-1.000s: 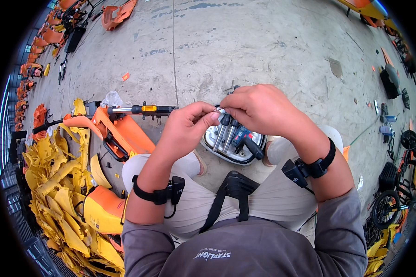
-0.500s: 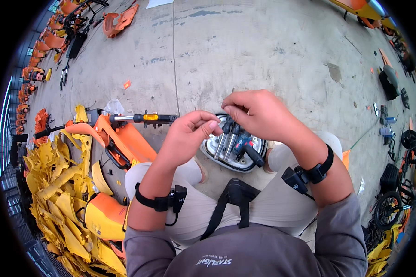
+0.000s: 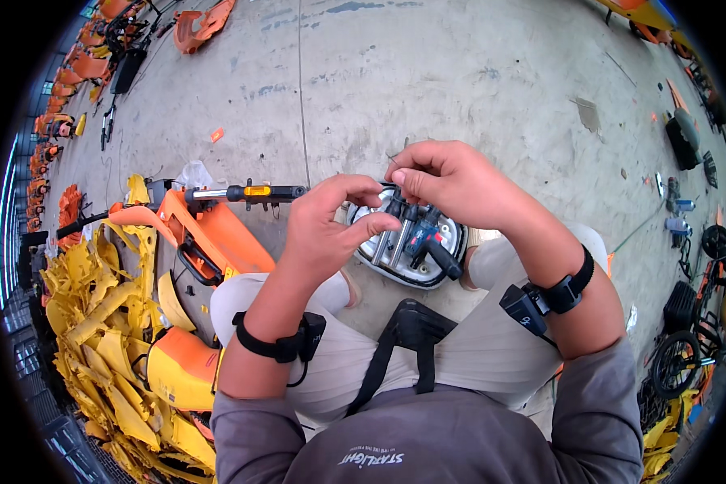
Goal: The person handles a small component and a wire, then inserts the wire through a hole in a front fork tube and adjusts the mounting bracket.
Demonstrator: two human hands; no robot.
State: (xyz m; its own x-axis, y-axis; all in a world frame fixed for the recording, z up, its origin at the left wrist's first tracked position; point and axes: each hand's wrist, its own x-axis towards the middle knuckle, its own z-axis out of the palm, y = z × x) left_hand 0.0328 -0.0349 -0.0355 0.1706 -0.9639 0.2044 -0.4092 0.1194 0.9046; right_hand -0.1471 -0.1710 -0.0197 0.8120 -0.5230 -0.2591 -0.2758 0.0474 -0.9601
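My left hand [image 3: 324, 222] is raised above the floor, its thumb and forefinger spread apart with nothing seen between them. Beside it, my right hand [image 3: 452, 181] has its thumb and fingers pinched together. A thin dark strand shows by its fingertips, but whatever they grip is too small to make out. Below both hands lies a white, dark-rimmed oval shell [image 3: 457, 234], like the underside of a seat. On it rest two silver metal tubes [image 3: 399, 246] with black ends, partly hidden by my hands, and a black-and-blue cordless drill [image 3: 431, 248].
To the left are an orange scooter frame [image 3: 222, 234], a black-and-silver shock absorber [image 3: 258, 193] and a heap of yellow plastic panels [image 3: 105, 339]. An orange panel [image 3: 202, 26] lies farther off. Cans [image 3: 680, 218] and a wheel [image 3: 676, 365] are at the right.
My left hand has opened wider, its thumb moving away from the forefinger. The right hand has shifted slightly up in the picture and stays pinched. More of the drill shows.
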